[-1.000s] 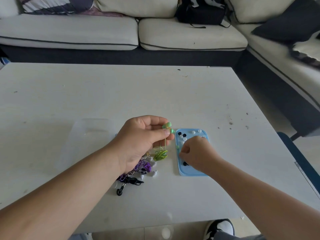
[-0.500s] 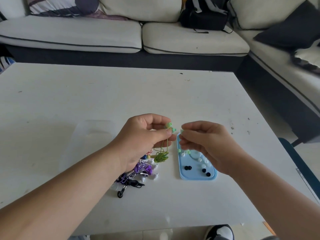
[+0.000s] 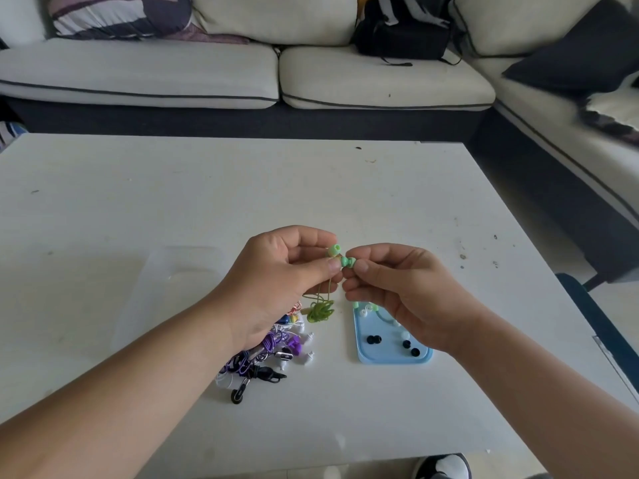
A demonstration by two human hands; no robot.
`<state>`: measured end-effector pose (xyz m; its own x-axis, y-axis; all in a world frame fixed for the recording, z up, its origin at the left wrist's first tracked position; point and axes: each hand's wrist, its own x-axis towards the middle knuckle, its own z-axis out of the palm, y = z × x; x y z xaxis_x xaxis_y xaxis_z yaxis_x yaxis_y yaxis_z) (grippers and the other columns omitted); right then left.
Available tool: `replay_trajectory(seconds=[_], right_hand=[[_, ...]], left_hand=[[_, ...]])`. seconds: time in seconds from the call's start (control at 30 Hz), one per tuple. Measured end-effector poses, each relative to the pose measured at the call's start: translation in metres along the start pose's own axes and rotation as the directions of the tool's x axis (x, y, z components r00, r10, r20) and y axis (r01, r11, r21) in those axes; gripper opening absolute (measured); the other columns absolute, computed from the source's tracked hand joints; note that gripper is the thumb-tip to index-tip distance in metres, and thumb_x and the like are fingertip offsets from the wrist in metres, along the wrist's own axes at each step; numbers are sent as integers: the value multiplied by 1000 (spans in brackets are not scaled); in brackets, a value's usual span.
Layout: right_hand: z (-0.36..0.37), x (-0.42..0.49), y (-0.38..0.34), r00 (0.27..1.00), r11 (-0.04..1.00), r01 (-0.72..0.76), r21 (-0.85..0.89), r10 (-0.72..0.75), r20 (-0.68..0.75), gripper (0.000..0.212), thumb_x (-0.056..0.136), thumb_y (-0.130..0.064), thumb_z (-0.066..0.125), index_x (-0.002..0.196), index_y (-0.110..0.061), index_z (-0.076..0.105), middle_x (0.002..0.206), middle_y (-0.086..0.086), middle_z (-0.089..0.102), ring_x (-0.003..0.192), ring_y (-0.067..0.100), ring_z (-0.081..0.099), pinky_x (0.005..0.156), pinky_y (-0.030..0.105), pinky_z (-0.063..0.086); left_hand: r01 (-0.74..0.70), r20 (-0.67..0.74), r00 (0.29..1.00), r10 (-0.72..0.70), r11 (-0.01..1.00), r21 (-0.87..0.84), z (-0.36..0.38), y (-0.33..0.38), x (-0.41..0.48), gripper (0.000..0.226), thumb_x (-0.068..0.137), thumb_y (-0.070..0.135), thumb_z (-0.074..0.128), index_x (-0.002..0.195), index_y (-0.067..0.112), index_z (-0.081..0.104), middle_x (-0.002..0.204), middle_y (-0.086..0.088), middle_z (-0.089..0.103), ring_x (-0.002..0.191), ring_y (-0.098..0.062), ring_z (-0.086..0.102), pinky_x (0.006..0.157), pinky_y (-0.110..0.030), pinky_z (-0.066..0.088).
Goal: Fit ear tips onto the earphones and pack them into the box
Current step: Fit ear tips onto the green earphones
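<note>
My left hand [image 3: 280, 281] pinches the green earphones [image 3: 334, 251] by their buds above the table; their green cable [image 3: 321, 311] hangs down in a bundle. My right hand [image 3: 397, 288] pinches a small green ear tip [image 3: 348, 262] and holds it against one bud. Under my right hand lies a light blue tray [image 3: 392, 357] with several black, white and green ear tips. A clear plastic box [image 3: 173, 288] lies on the table left of my left arm.
A pile of purple, white and black earphones [image 3: 269, 350] lies below my left hand. The white table [image 3: 207, 188] stretches far ahead. Behind it stand a cream sofa [image 3: 242, 74] and a black bag [image 3: 401, 32]. A shoe [image 3: 442, 466] shows below the table's near edge.
My right hand rose from the blue tray with a green ear tip and moved left to the earphone bud held by my left hand. The left hand stayed almost still.
</note>
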<state>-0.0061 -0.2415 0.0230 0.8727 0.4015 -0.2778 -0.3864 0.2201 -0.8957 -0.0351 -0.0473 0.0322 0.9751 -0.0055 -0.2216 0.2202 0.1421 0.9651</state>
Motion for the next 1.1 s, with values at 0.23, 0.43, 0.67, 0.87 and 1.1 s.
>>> replay_trajectory(seconds=[0.23,0.43,0.67,0.87,1.1], right_hand=[[0,2,1,1000,999,4,34,-5,31,22,85,-4,63,104,5,71,90,21,74,77,25,73,70,30,62],[-2,2,2,998,999,-29,37,26,64,22,87,-4,63,105,7,70,90,21,71,75,21,71,70,27,60],[-4,1,1,991,998,-55,19,52,124,16,87,-3,63,98,1,75,91,23,68,73,21,68,69,27,58],[-7,1,-1,991,998,-66,-14,67,120,15,85,-3,66,98,2,73,88,22,67,71,24,66,69,30,59],[-5,1,-1,991,998,-62,-27,65,120,15,87,-6,64,95,4,71,89,22,68,72,21,67,68,27,59]], left_hand=[[-10,8,1000,10,1000,-2,0,0,0,24,88,-6,73,107,8,74,87,-10,78,83,-23,77,77,-31,63],[-11,36,999,11,1000,16,-3,1,0,25,88,-7,73,108,8,74,90,-14,77,81,-23,76,76,-30,62],[7,88,996,-6,1000,-7,-4,3,0,22,86,-6,74,106,4,72,90,-19,76,77,-26,73,75,-32,62],[-8,123,992,4,999,32,-3,3,-1,20,87,-8,73,104,2,71,87,-17,76,77,-26,73,75,-31,63],[14,89,996,-13,1000,-10,-3,2,-1,22,86,-8,75,105,2,71,90,-18,76,79,-28,74,76,-33,63]])
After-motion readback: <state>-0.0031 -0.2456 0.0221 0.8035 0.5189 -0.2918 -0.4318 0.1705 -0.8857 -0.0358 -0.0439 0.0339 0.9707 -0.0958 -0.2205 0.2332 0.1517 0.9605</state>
